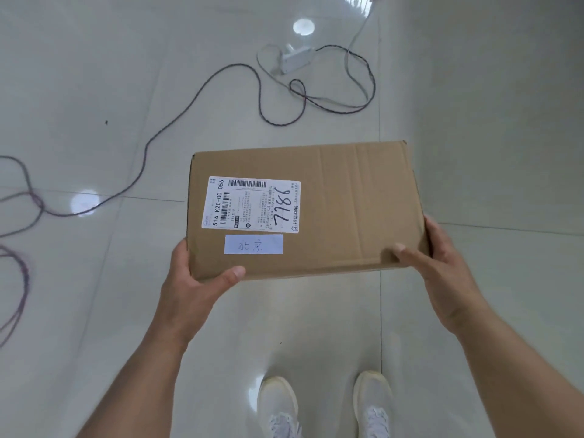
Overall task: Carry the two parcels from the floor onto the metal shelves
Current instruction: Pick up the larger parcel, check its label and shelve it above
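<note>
1 head-worn wide-angle view, aimed steeply down.

The camera looks from the wearer's head forward and down, almost straight at the floor (94, 74) in front of the body. Both forearms enter from the bottom corners, and the left hand (192, 279) and right hand (442, 267) sit close, mid-frame, with the box (331, 210) between them at about arm's reach. The shoes (325, 406) show at the bottom edge, right under the lens. Floor tile lines bend toward the borders, a wide-lens effect. Farther floor with a cable (202, 86) fills the top. No second view shares the scene.
</note>
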Tool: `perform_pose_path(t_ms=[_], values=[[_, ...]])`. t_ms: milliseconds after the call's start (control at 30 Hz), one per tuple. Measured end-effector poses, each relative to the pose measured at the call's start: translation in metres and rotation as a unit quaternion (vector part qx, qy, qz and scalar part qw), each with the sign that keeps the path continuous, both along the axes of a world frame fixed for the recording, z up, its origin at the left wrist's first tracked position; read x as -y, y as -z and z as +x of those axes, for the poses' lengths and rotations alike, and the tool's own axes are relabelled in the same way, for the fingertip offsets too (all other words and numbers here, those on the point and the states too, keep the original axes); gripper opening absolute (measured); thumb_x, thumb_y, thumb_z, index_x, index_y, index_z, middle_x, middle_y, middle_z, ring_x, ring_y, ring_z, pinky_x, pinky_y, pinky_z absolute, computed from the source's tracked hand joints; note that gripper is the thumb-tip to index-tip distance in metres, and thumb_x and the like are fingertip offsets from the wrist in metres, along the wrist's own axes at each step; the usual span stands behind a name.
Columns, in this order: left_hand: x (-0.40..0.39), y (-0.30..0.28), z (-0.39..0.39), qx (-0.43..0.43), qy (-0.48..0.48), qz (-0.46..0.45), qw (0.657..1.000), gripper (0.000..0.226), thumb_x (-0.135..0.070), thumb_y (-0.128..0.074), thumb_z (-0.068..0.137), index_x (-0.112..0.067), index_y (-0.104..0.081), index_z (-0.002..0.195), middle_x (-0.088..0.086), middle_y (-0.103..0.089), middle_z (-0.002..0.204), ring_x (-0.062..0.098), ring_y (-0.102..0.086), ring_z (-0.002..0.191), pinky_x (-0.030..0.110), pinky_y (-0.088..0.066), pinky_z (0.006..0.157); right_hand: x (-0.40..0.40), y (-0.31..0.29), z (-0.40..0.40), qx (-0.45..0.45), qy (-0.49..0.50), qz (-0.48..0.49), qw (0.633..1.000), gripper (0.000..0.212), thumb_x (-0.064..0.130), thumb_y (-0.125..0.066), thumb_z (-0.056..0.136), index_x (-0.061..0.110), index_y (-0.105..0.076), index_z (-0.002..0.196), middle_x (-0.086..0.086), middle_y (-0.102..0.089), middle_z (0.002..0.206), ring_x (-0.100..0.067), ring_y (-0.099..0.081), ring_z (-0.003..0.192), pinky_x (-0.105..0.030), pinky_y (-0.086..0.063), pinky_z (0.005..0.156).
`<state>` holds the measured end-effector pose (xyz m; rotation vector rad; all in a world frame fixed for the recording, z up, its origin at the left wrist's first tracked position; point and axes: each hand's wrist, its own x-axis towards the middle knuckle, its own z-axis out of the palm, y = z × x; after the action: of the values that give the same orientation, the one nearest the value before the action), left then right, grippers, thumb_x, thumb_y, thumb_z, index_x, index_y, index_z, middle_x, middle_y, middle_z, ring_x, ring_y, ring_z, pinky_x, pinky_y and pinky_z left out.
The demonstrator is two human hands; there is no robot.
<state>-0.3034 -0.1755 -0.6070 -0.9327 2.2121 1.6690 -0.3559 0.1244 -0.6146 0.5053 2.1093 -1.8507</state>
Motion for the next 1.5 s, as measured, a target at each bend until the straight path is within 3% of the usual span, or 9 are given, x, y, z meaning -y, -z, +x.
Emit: perform_pose_path(t_ms=[267, 533, 733, 933, 1033, 1167, 1267, 1367, 1500], values=[[-0.017, -0.092, -0.006, -0.029, 0.069, -0.019, 0.997, 0.084, -0.039, -0.077, 0.054, -0.038, -0.039, 0.129, -0.018, -0.062, 0.114, 0.001, -0.06, 0.101, 0.021, -0.043, 0.077, -0.025, -0.084, 0.027, -0.035, 0.069, 0.012, 0.997, 0.059, -0.001, -0.061, 0.082, 0.024, -0.044, 0.133, 0.003, -0.058, 0.123, -0.006, -0.057, 0.107, -0.007, -0.046, 0.076], [-0.055, -0.18, 0.017, -0.067, 0.114, -0.044, 0.99, 0.072, -0.026, -0.081, 0.066, -0.03, -0.044, 0.128, -0.014, -0.064, 0.111, 0.002, -0.061, 0.095, 0.02, -0.044, 0.074, -0.064, -0.18, 0.074, -0.047, 0.088, 0.034, 0.994, 0.076, 0.022, -0.064, 0.064, 0.018, -0.044, 0.137, -0.005, -0.057, 0.13, -0.019, -0.055, 0.118, -0.027, -0.044, 0.094], [-0.087, -0.258, 0.048, -0.107, 0.137, -0.055, 0.983, 0.072, -0.029, -0.082, 0.065, -0.031, -0.045, 0.127, -0.018, -0.063, 0.108, -0.002, -0.06, 0.093, 0.017, -0.042, 0.071, -0.095, -0.26, 0.121, -0.078, 0.117, 0.09, 0.986, 0.068, 0.016, -0.068, 0.074, 0.015, -0.043, 0.137, -0.007, -0.057, 0.129, -0.022, -0.054, 0.117, -0.034, -0.044, 0.1], [-0.114, -0.332, 0.079, -0.138, 0.184, -0.056, 0.972, 0.065, -0.029, -0.079, 0.068, -0.037, -0.045, 0.123, -0.024, -0.06, 0.102, -0.006, -0.057, 0.089, 0.016, -0.04, 0.067, -0.116, -0.339, 0.179, -0.111, 0.168, 0.159, 0.967, 0.062, 0.015, -0.066, 0.079, 0.021, -0.043, 0.137, 0.001, -0.057, 0.121, -0.016, -0.055, 0.109, -0.027, -0.043, 0.089], [-0.121, -0.364, 0.094, -0.143, 0.219, -0.054, 0.964, 0.073, -0.04, -0.082, 0.056, -0.044, -0.045, 0.12, -0.024, -0.062, 0.103, -0.004, -0.058, 0.092, 0.018, -0.041, 0.07, -0.12, -0.37, 0.215, -0.111, 0.193, 0.173, 0.96, 0.062, 0.017, -0.065, 0.08, 0.022, -0.042, 0.138, 0.005, -0.057, 0.12, -0.012, -0.055, 0.106, -0.023, -0.044, 0.087], [-0.13, -0.402, 0.107, -0.154, 0.265, -0.052, 0.95, 0.056, -0.047, -0.074, 0.05, -0.056, -0.044, 0.097, -0.023, -0.063, 0.098, -0.005, -0.059, 0.089, 0.019, -0.042, 0.069, -0.122, -0.405, 0.254, -0.108, 0.234, 0.178, 0.95, 0.059, 0.018, -0.065, 0.08, 0.022, -0.044, 0.135, 0.003, -0.058, 0.118, -0.016, -0.056, 0.106, -0.034, -0.046, 0.092], [-0.137, -0.428, 0.119, -0.166, 0.3, -0.059, 0.937, 0.061, -0.054, -0.074, 0.047, -0.051, -0.047, 0.102, -0.021, -0.065, 0.098, 0.0, -0.061, 0.092, 0.021, -0.043, 0.069, -0.122, -0.432, 0.282, -0.098, 0.265, 0.189, 0.94, 0.066, 0.033, -0.065, 0.071, 0.025, -0.045, 0.133, 0.002, -0.059, 0.119, -0.02, -0.056, 0.108, -0.041, -0.047, 0.093], [-0.147, -0.453, 0.13, -0.18, 0.331, -0.06, 0.924, 0.064, -0.063, -0.069, 0.04, -0.05, -0.05, 0.1, -0.019, -0.066, 0.097, 0.003, -0.062, 0.091, 0.025, -0.044, 0.069, -0.124, -0.461, 0.312, -0.104, 0.3, 0.195, 0.928, 0.066, 0.036, -0.061, 0.068, 0.026, -0.046, 0.131, 0.006, -0.06, 0.114, -0.017, -0.057, 0.104, -0.034, -0.047, 0.085], [-0.166, -0.486, 0.147, -0.215, 0.376, -0.057, 0.899, 0.062, -0.062, -0.07, 0.043, -0.05, -0.049, 0.1, -0.023, -0.064, 0.095, 0.0, -0.06, 0.09, 0.026, -0.044, 0.071, -0.13, -0.497, 0.356, -0.116, 0.349, 0.227, 0.902, 0.047, 0.02, -0.062, 0.081, 0.027, -0.049, 0.125, 0.023, -0.054, 0.094, 0.001, -0.054, 0.085, -0.019, -0.041, 0.067]])
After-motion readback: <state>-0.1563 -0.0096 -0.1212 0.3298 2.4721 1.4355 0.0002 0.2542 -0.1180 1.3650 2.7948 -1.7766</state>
